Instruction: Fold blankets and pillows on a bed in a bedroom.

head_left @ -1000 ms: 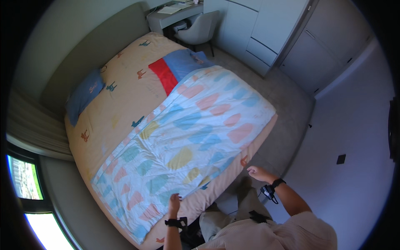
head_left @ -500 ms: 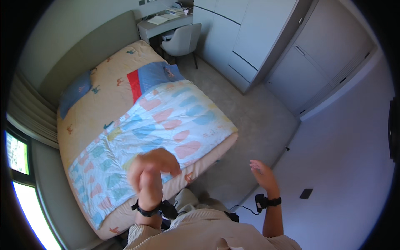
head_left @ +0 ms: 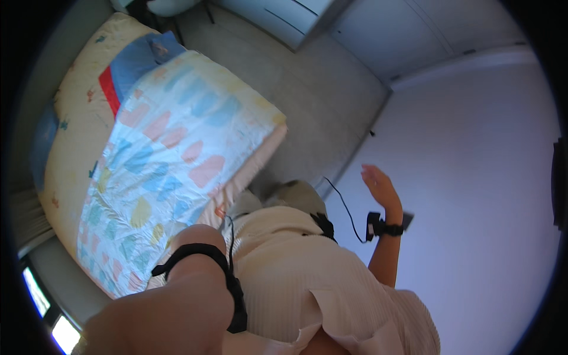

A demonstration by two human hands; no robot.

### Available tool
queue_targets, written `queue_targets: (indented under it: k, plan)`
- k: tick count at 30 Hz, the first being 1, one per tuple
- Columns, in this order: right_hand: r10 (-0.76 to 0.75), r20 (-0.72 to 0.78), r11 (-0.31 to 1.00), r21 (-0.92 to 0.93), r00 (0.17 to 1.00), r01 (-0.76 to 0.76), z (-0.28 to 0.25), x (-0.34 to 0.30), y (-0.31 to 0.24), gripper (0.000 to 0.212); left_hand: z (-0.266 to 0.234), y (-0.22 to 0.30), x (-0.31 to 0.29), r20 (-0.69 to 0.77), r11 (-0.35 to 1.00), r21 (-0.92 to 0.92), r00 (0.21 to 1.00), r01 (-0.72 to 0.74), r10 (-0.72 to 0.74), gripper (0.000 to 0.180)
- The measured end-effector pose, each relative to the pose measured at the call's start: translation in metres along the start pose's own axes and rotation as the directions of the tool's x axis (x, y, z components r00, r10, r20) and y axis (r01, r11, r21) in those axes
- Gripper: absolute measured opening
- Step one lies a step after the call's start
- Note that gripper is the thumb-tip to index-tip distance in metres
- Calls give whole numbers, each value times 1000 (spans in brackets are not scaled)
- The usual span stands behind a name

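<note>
Grey floor [head_left: 331, 112], pale wardrobe doors [head_left: 307, 18], white wall [head_left: 473, 177], window [head_left: 35, 293] at lower left

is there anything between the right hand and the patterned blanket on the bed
Yes. The right hand is raised, open and empty, out over the floor, well apart from the patterned blanket. The person's own cream-clad body lies between them. The left hand is too close to the camera to make out.

Spread on the cream printed bed [head_left: 77, 127] at ten o'clock: a white patterned quilt [head_left: 177, 154]. Beyond it at twelve, perhaps grey wardrobe doors [head_left: 378, 29].
</note>
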State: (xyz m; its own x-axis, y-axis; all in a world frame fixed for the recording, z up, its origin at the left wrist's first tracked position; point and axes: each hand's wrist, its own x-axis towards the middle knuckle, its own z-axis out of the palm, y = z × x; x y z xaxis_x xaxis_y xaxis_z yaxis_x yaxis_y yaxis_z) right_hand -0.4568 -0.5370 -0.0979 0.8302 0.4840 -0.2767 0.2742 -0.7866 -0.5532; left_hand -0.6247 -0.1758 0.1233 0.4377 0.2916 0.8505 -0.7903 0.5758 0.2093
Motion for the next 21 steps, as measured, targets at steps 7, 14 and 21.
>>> queue_targets:
  k: [7,14,21]
  plan:
    - [0,270,970,233,963,-66,-18,137,69,30,-92,-135,4,-230,720,505,878,476,-420,7]
    - [-226,360,968,184,905,168,-98,346,64,30,-197,-245,-66,-851,-173,506,457,845,-259,12]
    - [-614,546,737,137,570,662,-96,468,-103,23,-192,-265,-121,-950,-308,150,223,940,218,17]
